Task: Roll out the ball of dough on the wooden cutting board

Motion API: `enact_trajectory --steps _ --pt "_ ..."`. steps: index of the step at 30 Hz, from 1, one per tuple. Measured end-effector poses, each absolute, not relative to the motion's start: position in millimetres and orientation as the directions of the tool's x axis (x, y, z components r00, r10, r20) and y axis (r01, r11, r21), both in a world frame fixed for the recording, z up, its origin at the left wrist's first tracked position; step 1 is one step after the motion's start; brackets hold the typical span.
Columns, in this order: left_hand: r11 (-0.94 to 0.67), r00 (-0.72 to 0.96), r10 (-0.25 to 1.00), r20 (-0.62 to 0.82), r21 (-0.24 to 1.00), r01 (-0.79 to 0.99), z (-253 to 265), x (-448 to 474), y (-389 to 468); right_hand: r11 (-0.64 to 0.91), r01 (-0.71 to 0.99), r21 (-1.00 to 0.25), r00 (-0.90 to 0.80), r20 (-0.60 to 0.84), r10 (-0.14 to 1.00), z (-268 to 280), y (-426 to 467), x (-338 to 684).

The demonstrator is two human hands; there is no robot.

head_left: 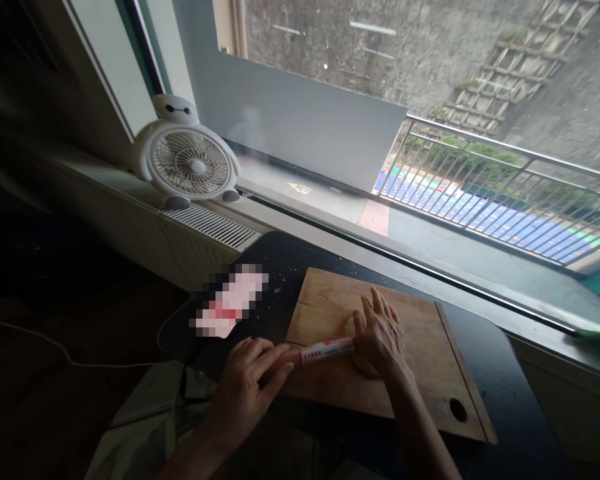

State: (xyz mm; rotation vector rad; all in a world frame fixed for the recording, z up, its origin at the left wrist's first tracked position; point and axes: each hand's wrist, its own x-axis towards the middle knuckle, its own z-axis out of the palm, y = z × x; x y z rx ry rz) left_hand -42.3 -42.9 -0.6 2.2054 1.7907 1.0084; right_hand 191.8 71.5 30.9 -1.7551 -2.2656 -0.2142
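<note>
A wooden rolling pin (327, 351) with a red and white label lies slantwise over the near left part of a wooden cutting board (325, 293). Around its left end curl the fingers of my left hand (254, 375), near the board's left edge. My right hand (383, 337) rests palm down over a pale, round, flat piece of dough (364, 365), its fingers stretched and apart. The pin's right end disappears at this hand, so I cannot see how far it reaches. Most of the dough is hidden under my right hand.
Beneath the board is a black table (275, 267) with pale specks. A blurred-out pinkish item (230, 303) lies at its left. A white fan (193, 160) stands on the radiator (213, 223) by the window. A white cable (80, 357) runs at the left.
</note>
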Motion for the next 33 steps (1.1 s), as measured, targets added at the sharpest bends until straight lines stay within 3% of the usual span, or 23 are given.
enact_trajectory --steps 8,14,18,26,33 --pt "-0.35 0.156 0.896 0.416 0.447 0.823 -5.0 -43.5 -43.1 0.384 0.922 -0.06 -0.324 0.423 0.846 -0.3 -4.0 240.3" --pt "-0.365 0.192 0.9 0.39 0.437 0.822 -2.9 -47.5 -34.6 0.232 0.97 -0.07 -0.206 0.271 0.94 23.6 54.4 226.6" --pt "-0.335 0.171 0.916 0.362 0.46 0.822 3.9 -46.9 -34.5 0.257 0.963 -0.081 -0.243 0.153 0.958 36.7 88.5 213.5" --pt "-0.396 0.236 0.884 0.403 0.378 0.837 8.7 -43.5 -34.4 0.292 0.956 -0.008 -0.279 0.269 0.922 12.3 9.5 245.6" --pt "-0.37 0.225 0.902 0.37 0.392 0.842 4.7 -39.7 -39.9 0.222 0.973 -0.062 -0.201 0.244 0.949 27.9 66.9 220.3"
